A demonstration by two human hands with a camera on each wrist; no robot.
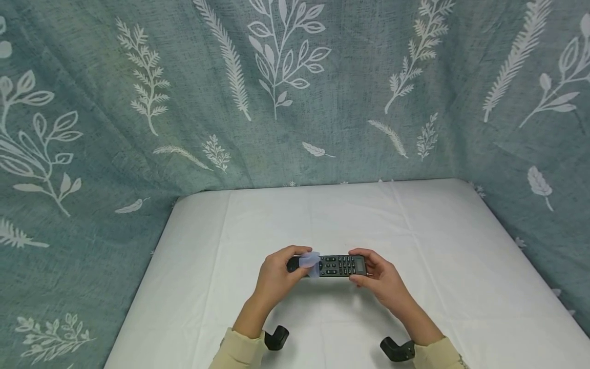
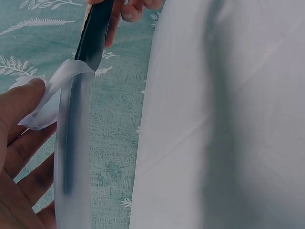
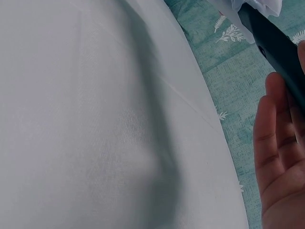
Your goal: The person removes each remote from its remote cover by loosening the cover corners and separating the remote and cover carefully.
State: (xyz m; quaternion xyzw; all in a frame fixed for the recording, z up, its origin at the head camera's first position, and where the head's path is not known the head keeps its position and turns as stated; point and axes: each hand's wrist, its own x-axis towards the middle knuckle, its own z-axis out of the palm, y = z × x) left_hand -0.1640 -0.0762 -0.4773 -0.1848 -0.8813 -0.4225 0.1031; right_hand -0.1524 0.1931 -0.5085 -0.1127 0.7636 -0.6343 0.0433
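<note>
A black remote control [image 1: 338,265] is held level above the white table, its buttons facing up in the head view. My right hand [image 1: 384,279] grips its right end between thumb and fingers. Over the left part lies a translucent, bluish-white plastic sleeve [image 2: 74,143], and the remote's dark shape shows through it in the left wrist view. My left hand [image 1: 276,274] pinches a loose flap at the sleeve's mouth with thumb and finger. In the right wrist view, the bare remote [image 3: 279,50] runs from the crumpled sleeve [image 3: 268,5] toward my right fingers.
The white-covered table [image 1: 267,220] spreads beneath both hands, with their shadows on it. Behind and beside it hangs a green curtain [image 1: 350,77] with white leaf prints. Black wrist devices [image 1: 276,338] stick out from the cream sleeves.
</note>
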